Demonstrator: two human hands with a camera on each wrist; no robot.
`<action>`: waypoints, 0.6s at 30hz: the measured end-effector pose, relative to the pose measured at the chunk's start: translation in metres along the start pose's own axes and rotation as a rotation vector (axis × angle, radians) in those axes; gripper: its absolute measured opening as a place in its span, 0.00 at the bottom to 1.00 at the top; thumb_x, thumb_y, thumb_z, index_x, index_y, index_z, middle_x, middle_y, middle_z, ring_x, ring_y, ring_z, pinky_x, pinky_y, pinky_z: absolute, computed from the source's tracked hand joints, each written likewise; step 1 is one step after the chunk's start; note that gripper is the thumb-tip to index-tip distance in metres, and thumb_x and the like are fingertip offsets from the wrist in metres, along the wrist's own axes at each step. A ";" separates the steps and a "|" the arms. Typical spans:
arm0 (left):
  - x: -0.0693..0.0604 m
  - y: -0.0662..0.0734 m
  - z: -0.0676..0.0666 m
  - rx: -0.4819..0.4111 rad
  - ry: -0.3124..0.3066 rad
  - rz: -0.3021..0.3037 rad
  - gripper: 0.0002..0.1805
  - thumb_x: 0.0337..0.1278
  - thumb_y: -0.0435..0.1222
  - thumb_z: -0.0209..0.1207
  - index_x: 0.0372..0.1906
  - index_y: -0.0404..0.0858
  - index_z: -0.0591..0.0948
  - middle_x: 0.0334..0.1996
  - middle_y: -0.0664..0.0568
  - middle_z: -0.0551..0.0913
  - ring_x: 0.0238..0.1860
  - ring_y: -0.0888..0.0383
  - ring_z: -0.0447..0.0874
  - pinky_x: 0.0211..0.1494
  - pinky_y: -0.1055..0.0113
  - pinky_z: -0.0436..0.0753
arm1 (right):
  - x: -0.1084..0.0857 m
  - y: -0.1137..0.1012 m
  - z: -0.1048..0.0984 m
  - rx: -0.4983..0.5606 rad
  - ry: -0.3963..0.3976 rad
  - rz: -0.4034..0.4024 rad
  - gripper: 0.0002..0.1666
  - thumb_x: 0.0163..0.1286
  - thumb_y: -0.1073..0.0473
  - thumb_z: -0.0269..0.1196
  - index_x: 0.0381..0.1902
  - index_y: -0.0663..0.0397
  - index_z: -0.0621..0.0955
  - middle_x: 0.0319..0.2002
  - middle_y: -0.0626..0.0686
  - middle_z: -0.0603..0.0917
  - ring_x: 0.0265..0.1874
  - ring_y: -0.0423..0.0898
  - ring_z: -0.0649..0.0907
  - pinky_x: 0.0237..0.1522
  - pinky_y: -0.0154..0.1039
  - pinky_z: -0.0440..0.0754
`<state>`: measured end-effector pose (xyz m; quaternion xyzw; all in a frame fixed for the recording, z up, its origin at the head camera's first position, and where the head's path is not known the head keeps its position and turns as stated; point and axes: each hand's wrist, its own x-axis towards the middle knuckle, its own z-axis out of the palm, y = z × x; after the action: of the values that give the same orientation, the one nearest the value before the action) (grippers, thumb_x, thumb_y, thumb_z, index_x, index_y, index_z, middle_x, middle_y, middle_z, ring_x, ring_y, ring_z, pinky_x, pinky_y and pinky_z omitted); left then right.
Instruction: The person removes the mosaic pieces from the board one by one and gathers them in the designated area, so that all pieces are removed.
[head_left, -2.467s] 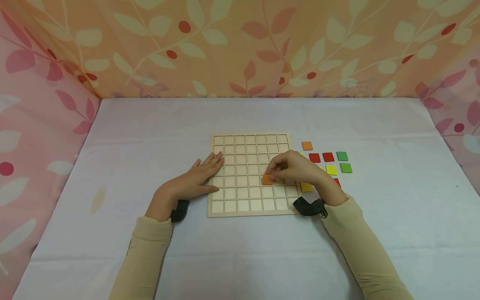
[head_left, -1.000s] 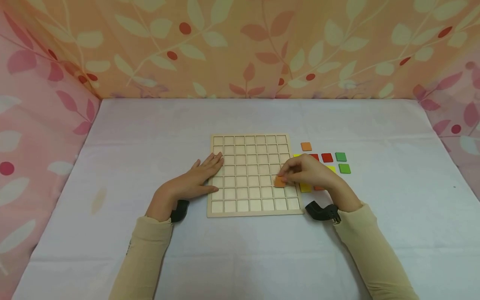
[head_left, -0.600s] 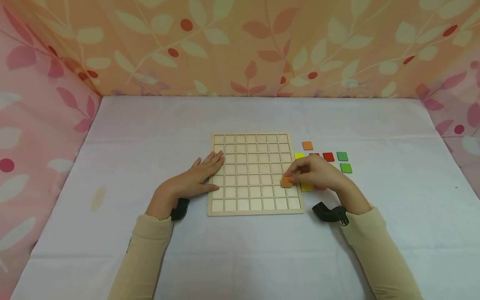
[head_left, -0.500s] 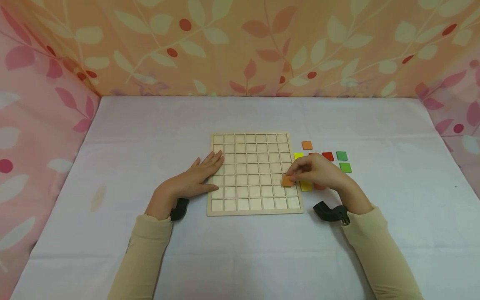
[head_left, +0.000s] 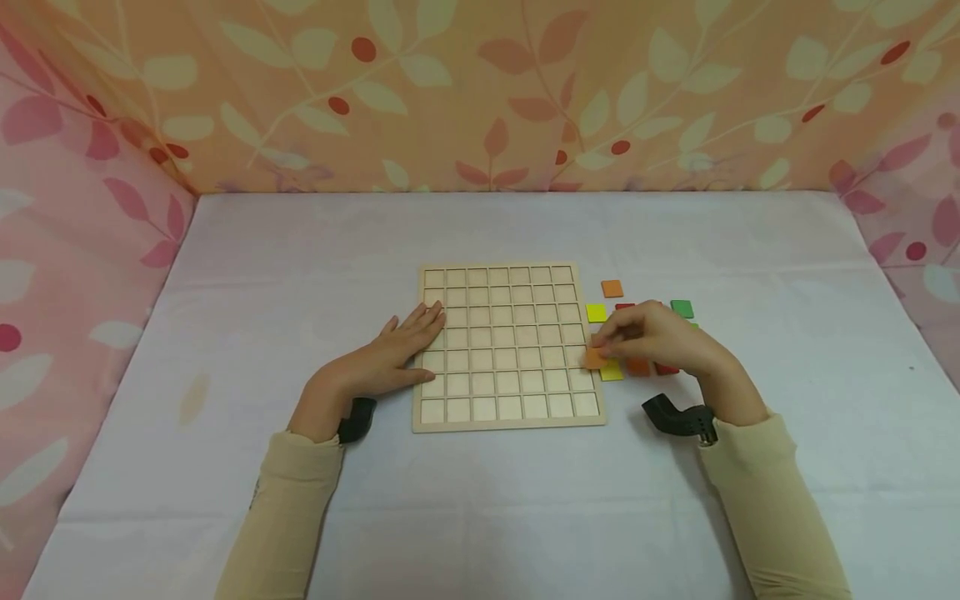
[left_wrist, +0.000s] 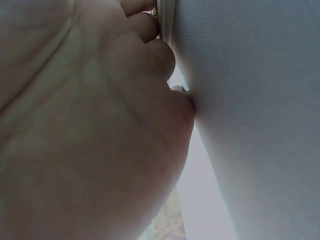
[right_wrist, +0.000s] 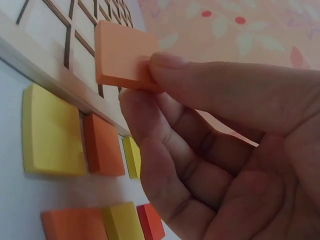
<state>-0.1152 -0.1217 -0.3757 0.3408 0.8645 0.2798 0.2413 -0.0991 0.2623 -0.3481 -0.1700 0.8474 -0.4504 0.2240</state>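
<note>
A square wooden grid board lies on the white cloth, its visible cells bare. My left hand rests with spread, straight fingers on the board's left edge; the left wrist view shows mostly its palm. My right hand pinches an orange square tile between thumb and fingers, held over the board's right edge. Beneath and beside that hand lie a yellow tile and another orange tile on the cloth. Part of the loose tile group is hidden behind the right hand.
Several loose tiles lie right of the board, among them an orange tile, a yellow tile, a green tile and a red tile. A patterned curtain stands behind the table's far edge.
My right hand has moved rightward with the orange tile, from above the board's cells to its right edge. The left hand has stayed in place.
</note>
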 end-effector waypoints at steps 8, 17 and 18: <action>-0.001 -0.001 0.000 -0.004 0.004 0.003 0.45 0.62 0.37 0.58 0.74 0.35 0.43 0.75 0.46 0.35 0.73 0.50 0.26 0.70 0.46 0.30 | -0.004 0.002 -0.007 -0.046 0.007 0.027 0.06 0.59 0.65 0.68 0.35 0.61 0.85 0.34 0.54 0.85 0.33 0.44 0.84 0.36 0.34 0.80; 0.000 -0.001 0.001 0.000 0.001 0.000 0.45 0.62 0.38 0.58 0.74 0.35 0.43 0.75 0.46 0.35 0.73 0.51 0.26 0.70 0.46 0.30 | -0.009 0.009 -0.015 -0.071 0.032 0.072 0.06 0.60 0.66 0.66 0.36 0.61 0.85 0.35 0.54 0.85 0.34 0.43 0.81 0.36 0.34 0.80; 0.000 -0.001 0.001 -0.001 0.000 0.001 0.45 0.62 0.38 0.58 0.74 0.35 0.43 0.75 0.46 0.35 0.73 0.50 0.26 0.70 0.46 0.30 | -0.009 0.010 -0.016 -0.063 0.033 0.077 0.06 0.60 0.67 0.65 0.36 0.62 0.85 0.36 0.54 0.84 0.34 0.43 0.81 0.36 0.34 0.80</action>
<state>-0.1152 -0.1220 -0.3773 0.3410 0.8643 0.2803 0.2412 -0.1003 0.2831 -0.3470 -0.1368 0.8706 -0.4175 0.2216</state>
